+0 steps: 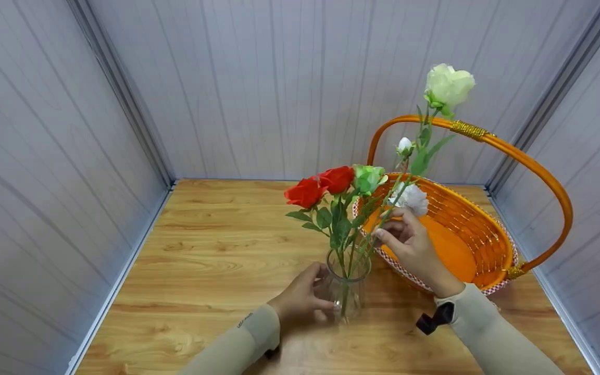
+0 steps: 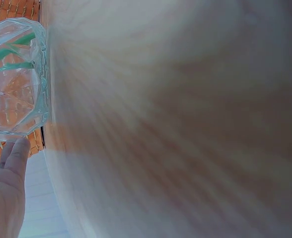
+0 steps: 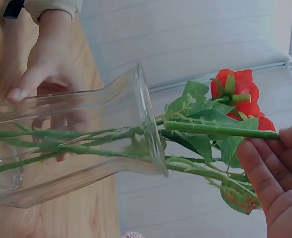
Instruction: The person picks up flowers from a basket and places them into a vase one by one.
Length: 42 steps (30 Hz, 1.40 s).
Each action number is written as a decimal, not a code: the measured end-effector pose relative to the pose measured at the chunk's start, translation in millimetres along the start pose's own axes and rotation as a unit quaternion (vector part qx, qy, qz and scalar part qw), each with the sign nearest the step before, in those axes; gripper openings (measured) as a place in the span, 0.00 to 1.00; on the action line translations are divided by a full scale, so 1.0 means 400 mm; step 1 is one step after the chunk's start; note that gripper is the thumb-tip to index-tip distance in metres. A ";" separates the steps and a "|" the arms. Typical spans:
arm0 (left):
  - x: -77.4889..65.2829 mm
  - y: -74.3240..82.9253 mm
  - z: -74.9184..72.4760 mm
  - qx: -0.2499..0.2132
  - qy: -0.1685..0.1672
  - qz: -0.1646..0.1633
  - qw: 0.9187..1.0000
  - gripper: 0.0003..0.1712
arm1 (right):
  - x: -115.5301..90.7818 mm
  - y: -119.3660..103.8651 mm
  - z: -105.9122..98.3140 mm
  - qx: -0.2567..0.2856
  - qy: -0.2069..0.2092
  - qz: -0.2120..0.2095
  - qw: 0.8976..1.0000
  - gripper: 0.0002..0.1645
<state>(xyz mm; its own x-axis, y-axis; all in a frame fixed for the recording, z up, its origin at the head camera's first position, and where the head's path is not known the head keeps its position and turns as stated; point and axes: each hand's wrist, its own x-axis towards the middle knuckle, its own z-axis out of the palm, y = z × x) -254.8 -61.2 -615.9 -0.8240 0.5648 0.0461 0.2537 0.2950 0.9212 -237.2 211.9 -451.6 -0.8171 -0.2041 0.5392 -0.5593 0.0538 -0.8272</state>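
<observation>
A clear glass vase [image 1: 353, 299] stands upright on the wooden table with several green stems inside. My left hand [image 1: 304, 294] holds the vase from its left side, thumb in front and fingers behind the glass. Two red roses [image 1: 337, 179] and a green-tinged rose [image 1: 369, 178] rise from the vase. With thumb and fingers my right hand [image 1: 409, 245] pinches a green stem [image 3: 220, 131], its cut end right at the vase's mouth. Above that hand, the stem leads up past a white bud [image 1: 404, 146] toward a tall cream rose [image 1: 449, 86].
An orange woven basket [image 1: 479, 229] with a tall arched handle [image 1: 545, 177] stands right of the vase, under the right forearm. A ruffled white flower [image 1: 409, 199] shows against its inside, just above the right hand. Pale panel walls [image 1: 279, 94] enclose the table.
</observation>
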 end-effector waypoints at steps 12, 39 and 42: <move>0.000 -0.003 0.004 -0.011 0.009 -0.006 1.000 0.42 | -0.025 0.045 0.049 -0.027 -0.026 0.000 0.999 0.08; 0.000 -0.001 0.004 -0.018 0.006 -0.002 1.000 0.41 | -0.039 0.082 0.075 -0.186 -0.062 -0.102 0.975 0.13; -0.002 0.001 0.003 -0.020 0.007 -0.007 1.000 0.40 | -0.042 0.087 0.074 -0.186 -0.058 -0.105 0.975 0.12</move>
<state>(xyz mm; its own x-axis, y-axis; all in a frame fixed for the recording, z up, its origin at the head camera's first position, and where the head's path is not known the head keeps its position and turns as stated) -253.5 -60.6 -615.9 -0.8339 0.5506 0.0386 0.2223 0.2709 0.9366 -238.8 188.2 -494.1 -0.6706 -0.3562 0.6507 -0.7416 0.3460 -0.5748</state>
